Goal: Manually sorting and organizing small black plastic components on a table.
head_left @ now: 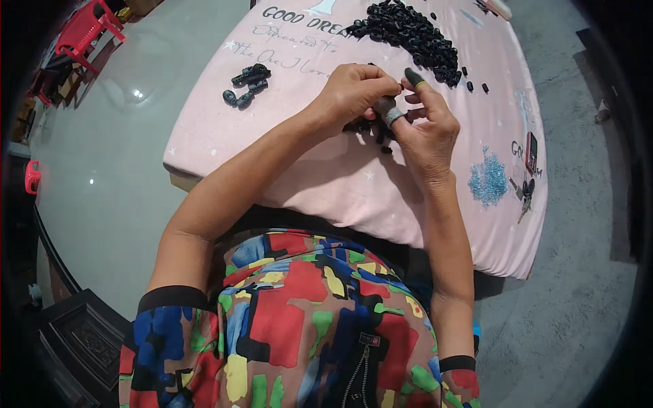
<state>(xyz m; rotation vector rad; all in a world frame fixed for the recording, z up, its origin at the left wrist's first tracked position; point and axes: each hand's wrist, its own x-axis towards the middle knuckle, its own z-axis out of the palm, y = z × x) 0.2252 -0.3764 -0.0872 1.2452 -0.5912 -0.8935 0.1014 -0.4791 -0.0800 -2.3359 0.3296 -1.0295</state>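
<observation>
My left hand is closed in a pinch over the pink cloth; whatever lies between its fingertips is too small and hidden to name. Against it rests the thumb of my right hand, wrapped in a grey cover. The right index finger wears a dark finger cot with a yellow-green edge. That hand's fingers are bent and spread from the thumb, with nothing plainly held. Under both hands lie several small black pieces, partly hidden by them.
A large heap of small black pieces covers the far part of the pink cloth. To the left sits a smaller cluster of joined black pieces. A phone and keys lie by the right edge. A red chair stands far left.
</observation>
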